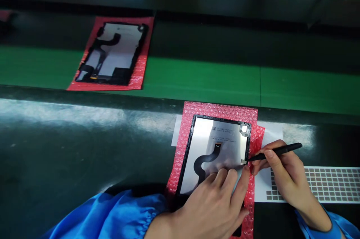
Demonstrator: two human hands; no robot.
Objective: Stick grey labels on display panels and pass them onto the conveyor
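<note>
A display panel [229, 154] with a silver back, black frame and curved black ribbon cable [200, 162] lies on a pink bubble-wrap sheet [182, 145]. My left hand [215, 203] rests across its lower part, fingers spread, hiding that end. The left index fingertip reaches the right edge, close to a small greyish square piece [243, 162]. In my right hand [289, 179] is a slim black pen-shaped tool [284, 150], gripped between thumb and fingers. Its tip meets the panel's right edge beside that square piece; whether it touches the piece is unclear.
A white sheet with rows of small grey squares [332, 184] lies to the right, partly behind my right wrist. Beyond the bench edge, another display panel [118, 57] sits on pink bubble wrap [137, 78] on a green surface [202, 81].
</note>
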